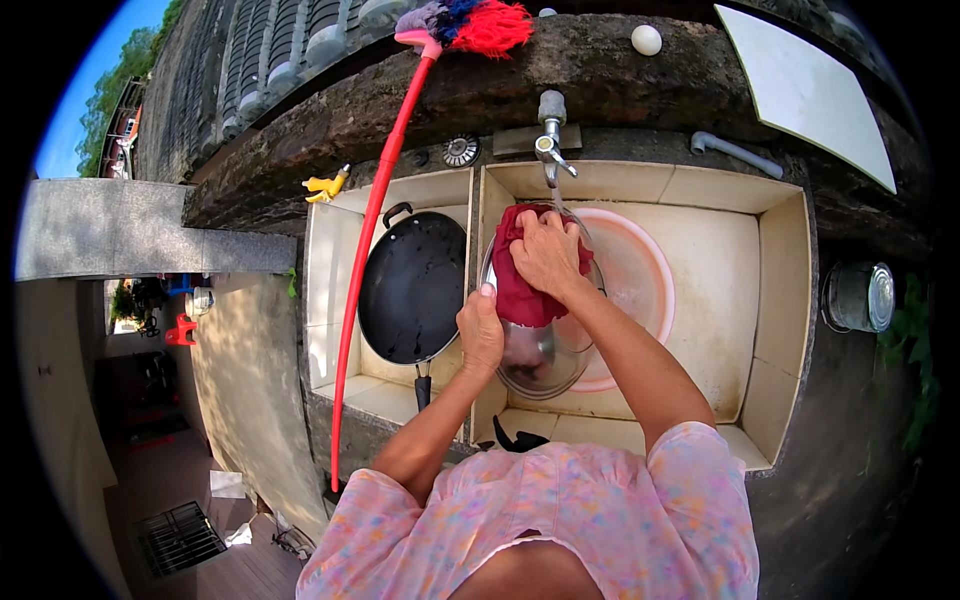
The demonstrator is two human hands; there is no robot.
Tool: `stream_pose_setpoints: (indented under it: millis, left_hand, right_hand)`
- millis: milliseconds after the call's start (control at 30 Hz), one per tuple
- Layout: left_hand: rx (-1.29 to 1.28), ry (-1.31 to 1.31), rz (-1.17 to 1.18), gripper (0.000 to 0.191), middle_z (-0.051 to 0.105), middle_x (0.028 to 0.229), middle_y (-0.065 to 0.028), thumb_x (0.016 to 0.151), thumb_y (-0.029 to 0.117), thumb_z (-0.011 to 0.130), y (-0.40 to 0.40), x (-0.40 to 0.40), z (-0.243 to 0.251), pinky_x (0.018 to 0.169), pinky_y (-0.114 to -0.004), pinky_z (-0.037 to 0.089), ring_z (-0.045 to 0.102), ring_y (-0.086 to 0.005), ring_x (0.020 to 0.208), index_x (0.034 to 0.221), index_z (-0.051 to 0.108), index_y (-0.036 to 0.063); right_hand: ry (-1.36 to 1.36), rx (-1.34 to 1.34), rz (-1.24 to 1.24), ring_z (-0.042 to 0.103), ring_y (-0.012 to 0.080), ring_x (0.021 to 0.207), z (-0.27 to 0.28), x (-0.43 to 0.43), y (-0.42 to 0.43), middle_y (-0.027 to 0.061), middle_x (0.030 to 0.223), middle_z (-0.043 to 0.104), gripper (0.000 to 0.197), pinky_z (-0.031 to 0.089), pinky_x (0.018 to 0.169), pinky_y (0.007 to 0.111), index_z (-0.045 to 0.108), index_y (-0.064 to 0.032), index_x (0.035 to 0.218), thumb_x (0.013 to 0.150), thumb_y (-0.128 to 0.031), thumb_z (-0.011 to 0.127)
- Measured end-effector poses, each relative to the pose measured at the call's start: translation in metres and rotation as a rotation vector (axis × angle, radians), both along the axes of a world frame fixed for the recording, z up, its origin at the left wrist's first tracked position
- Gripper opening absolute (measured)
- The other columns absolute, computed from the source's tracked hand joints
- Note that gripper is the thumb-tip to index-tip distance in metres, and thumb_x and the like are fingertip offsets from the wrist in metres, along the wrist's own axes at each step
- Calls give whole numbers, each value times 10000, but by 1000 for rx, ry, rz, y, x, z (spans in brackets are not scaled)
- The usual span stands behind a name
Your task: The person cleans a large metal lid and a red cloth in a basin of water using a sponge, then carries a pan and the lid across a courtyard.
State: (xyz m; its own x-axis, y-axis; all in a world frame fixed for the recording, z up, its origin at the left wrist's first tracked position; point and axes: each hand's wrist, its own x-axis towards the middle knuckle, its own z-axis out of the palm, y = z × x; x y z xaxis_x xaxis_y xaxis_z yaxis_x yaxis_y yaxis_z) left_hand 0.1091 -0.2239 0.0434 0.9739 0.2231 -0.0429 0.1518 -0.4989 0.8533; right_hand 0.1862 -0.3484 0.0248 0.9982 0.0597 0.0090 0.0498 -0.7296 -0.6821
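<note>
My left hand grips the left rim of a clear, round lid, which looks like a glass pan lid. My right hand presses a dark red cloth onto the lid's upper part, fingers bent into the fabric. Directly above them is a metal tap, with a thin stream of water apparently falling behind the cloth. Beneath the lid, a pink-rimmed basin sits in the right compartment of the tiled sink. The cloth and right hand hide part of the lid.
A black wok occupies the left compartment, crossed at its side by a red-handled mop. A yellow spray nozzle, sink strainer and grey pipe rest along the ledge. A metal pot stands at right.
</note>
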Motion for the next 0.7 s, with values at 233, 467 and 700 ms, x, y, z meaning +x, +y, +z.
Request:
stream_pose_setpoints:
  millis: [233,467,700]
  left_hand:
    - [81,32,-52,527,300,572,-60,875,439,303,-5,5,8,535,-357,277,288,-160,595,646,358,-33]
    - [-214,30,8,560,520,649,-206,885,416,274,1,8,-3,632,-413,366,505,-320,650,728,521,-61]
    - [16,52,-20,549,415,623,-267,885,418,278,-1,4,-7,584,-446,306,391,-388,590,656,426,-58]
  right_hand:
    - [8,171,-154,472,266,927,-25,13,4,112,874,593,310,288,751,437,508,-62,971,700,-202,451]
    - [-311,272,331,424,238,1035,7,-73,14,79,966,563,364,265,795,415,451,-36,1005,660,-145,492]
    - [126,-9,-44,493,269,948,-19,14,-3,114,902,596,302,306,762,437,496,-82,978,732,-241,422]
